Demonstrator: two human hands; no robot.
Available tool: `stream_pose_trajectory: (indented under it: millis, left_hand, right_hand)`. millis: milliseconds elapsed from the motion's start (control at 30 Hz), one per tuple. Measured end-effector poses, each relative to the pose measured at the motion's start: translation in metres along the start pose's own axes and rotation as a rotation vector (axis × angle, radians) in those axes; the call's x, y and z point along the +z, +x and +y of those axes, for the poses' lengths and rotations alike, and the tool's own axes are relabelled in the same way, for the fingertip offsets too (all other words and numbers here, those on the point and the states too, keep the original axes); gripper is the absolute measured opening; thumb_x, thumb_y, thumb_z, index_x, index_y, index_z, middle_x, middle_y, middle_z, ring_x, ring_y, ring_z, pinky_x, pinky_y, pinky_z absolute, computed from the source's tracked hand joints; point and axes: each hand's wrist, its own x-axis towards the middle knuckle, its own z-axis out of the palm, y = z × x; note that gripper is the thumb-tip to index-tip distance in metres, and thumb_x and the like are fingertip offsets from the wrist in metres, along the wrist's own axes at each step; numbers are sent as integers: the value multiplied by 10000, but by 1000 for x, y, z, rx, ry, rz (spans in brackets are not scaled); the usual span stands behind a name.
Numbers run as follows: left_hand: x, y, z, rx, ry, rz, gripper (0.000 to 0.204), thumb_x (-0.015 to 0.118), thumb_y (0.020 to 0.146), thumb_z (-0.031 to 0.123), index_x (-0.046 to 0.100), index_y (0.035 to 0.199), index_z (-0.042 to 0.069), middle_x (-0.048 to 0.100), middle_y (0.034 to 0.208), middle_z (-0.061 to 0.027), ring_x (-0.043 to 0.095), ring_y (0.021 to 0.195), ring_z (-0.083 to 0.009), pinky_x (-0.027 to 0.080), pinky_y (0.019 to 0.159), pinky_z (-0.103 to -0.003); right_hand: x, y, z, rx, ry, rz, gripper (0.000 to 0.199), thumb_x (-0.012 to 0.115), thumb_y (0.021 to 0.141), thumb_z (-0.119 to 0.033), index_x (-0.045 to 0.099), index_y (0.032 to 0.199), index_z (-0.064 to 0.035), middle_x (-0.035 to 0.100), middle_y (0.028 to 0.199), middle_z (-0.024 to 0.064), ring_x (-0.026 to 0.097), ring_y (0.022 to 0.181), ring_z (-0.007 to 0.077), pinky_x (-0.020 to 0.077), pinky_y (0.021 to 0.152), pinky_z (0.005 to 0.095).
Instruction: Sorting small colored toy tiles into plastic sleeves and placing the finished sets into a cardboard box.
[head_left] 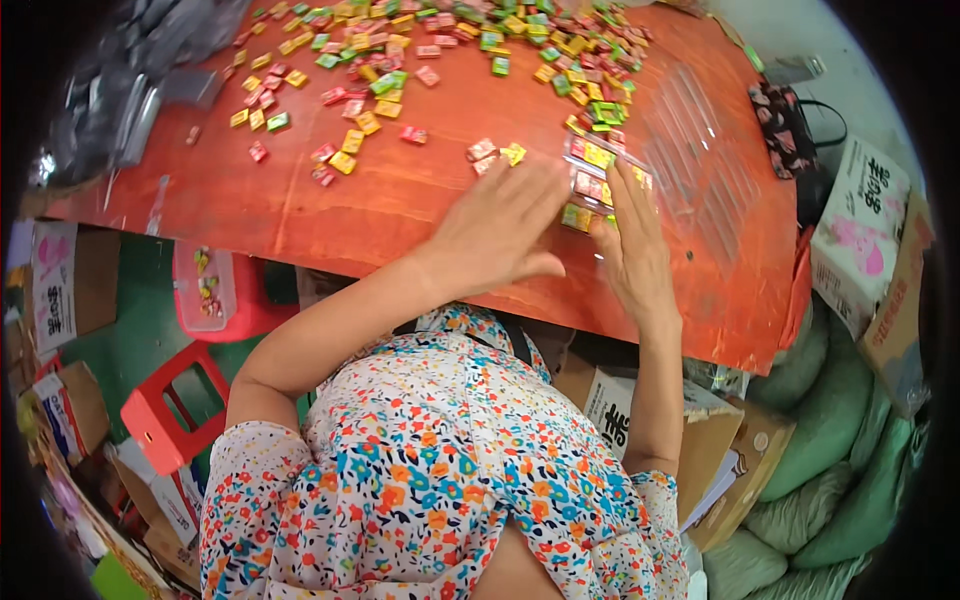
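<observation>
Packing by hand, it seems, and the rows are being tended!

Across the red-orange table (300, 215), loose packs (428, 51) are heaped on the far side; clear ribbed plastic (685, 130) is spread at right. Now the hands: the left hand (500, 215) is held palm down, fingers straight and nearly together, thumb apart. The right hand (640, 250) is laid over the right of the clear tray (592, 171), fingers together, thumb apart; whether it grips cannot be told. Packs are apparently being seated; steadying and light pressing look called for next. The tray is set right of centre, its rows slanting nearer at right; its long axis is obscured. And a yellow pack (513, 153) is seen at the left fingertips, contact unclear.
</observation>
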Motion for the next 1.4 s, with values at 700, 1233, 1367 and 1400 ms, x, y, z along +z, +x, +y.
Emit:
stream_pose_trajectory:
  millis: [700, 1233, 1367, 1400]
  left_hand:
    - [-53, -109, -70, -580, 372, 116, 651, 522, 979, 374, 331, 1484, 10, 258, 1574, -192, 238, 1459, -355, 178, 1183, -509]
    - [-51, -60, -57, -321, 219, 337, 286, 584, 832, 64, 601, 1113, 20, 582, 1136, -123, 579, 1031, -299, 501, 875, -399]
    - [-52, -43, -70, -334, 264, 176, 148, 575, 819, 53, 586, 962, 18, 564, 1011, -123, 588, 961, -304, 511, 831, -404]
    - [-53, -41, -72, -331, 263, 173, 148, 575, 819, 53, 586, 962, 18, 564, 1011, -123, 588, 961, -304, 511, 831, -404]
  right_hand:
    - [87, 152, -82, -443, 267, -109, 301, 583, 926, -105, 631, 1219, -57, 588, 1303, 150, 539, 1221, 349, 437, 1034, 432]
    - [74, 140, -32, -542, -8, 4, 292, 641, 817, 17, 672, 1102, -37, 620, 1093, 107, 604, 1014, 305, 506, 838, 384]
    - [68, 120, -29, -482, -2, -29, 298, 650, 823, 5, 656, 1119, -30, 617, 1079, 126, 608, 988, 318, 505, 835, 393]
    - [67, 117, -28, -478, -1, -28, 298, 650, 823, 5, 656, 1119, -30, 617, 1079, 126, 608, 988, 318, 505, 835, 393]
